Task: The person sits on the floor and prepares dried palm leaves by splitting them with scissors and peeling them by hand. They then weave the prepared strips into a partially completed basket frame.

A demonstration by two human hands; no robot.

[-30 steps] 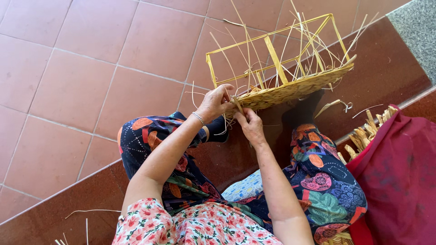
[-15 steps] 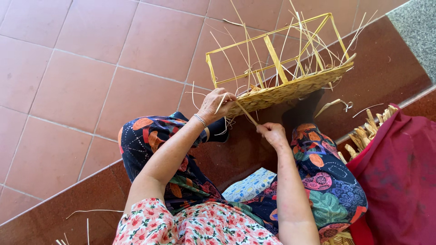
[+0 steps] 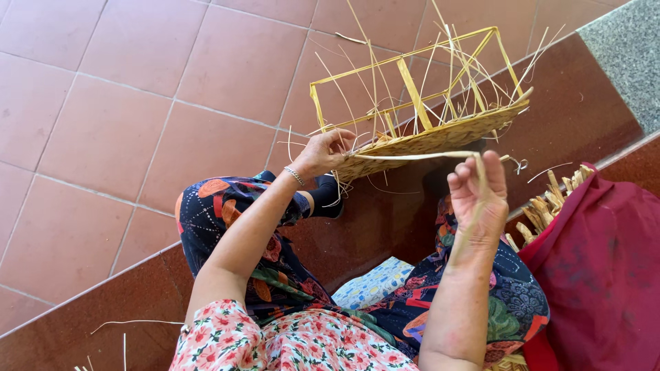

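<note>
The left hand's (image 3: 323,151) fingertips are hidden behind the basket (image 3: 426,137) corner at 9 o'clock, the red cloth (image 3: 605,268) is cut off at 3 and 6 o'clock, and the sticks (image 3: 543,206) vanish beneath it.

The basket (image 3: 426,134) is pale straw-yellow, its woven base a shade tawnier. The floor tiles (image 3: 124,110) are terracotta red, the step (image 3: 584,103) darker brown-red. Her trousers (image 3: 240,227) are navy with orange, green and pink patches; her blouse (image 3: 275,343) white with pink-red flowers. The cloth (image 3: 605,261) is crimson.
</note>
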